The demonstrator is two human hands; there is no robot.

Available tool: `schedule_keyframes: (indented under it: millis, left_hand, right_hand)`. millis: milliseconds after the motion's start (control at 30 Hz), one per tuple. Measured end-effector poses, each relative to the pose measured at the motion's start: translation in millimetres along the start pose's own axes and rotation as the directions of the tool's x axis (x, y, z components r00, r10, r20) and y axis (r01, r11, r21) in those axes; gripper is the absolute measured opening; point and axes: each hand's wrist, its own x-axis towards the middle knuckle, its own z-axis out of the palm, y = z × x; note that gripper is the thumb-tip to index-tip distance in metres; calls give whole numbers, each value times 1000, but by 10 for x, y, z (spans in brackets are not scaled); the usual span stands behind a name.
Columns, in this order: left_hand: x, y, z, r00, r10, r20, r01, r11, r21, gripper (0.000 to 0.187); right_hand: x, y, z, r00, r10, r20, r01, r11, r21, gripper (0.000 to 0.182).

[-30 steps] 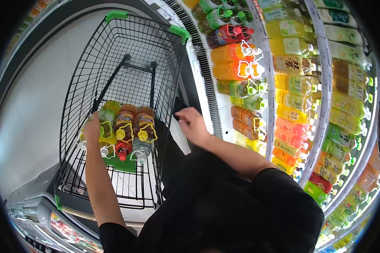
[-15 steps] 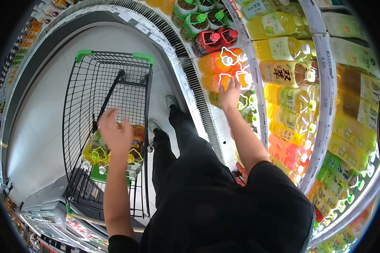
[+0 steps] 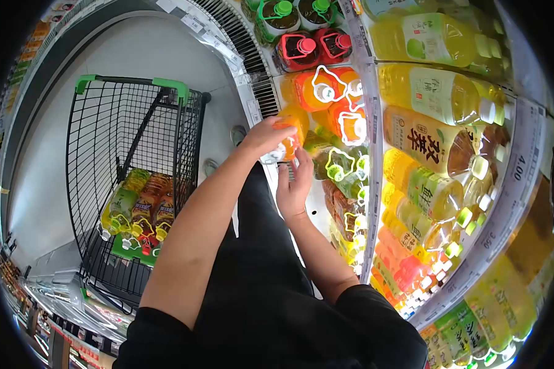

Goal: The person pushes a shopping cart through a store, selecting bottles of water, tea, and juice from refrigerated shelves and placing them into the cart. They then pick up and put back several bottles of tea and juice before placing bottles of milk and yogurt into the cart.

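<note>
An orange drink bottle [image 3: 297,120] with a white cap end is off the shelf, just in front of its edge. My left hand [image 3: 266,138] is wrapped round it near the cap end. Just below and to the right, my right hand [image 3: 297,184] has its fingers apart beside the bottle; whether the fingertips touch it is unclear. More orange bottles [image 3: 341,117] with white handles lie on the lower shelf, next to red-capped dark bottles [image 3: 301,50]. The shopping cart [image 3: 188,123] stands to the left, holding several handled bottles [image 3: 146,206].
Upper shelves on the right hold yellow juice bottles [image 3: 428,92] behind a price rail [image 3: 517,166]. Green-capped dark bottles [image 3: 279,15] stand at the top. A curved shelf edge [image 3: 212,37] runs round the floor [image 3: 126,52]. My legs are beside the cart.
An orange bottle has come off the shelf toward me. My left hand has moved from over the cart to hold it; my right hand has drawn back. The view has shifted toward the shelves.
</note>
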Motion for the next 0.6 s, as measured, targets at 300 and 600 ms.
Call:
schedule_keyframes:
  millis: [300,600]
  left_hand:
    - [-143,-248,-63,992,-54,-115,94,918,385,78]
    - [-1392,60,-252,978,-39,-203,96,955,282,68]
  right_hand:
    - [118,507,610,560,662,498,-523,-184,832,61]
    - [-226,-427,188,685,465,561,-638,10,770,52]
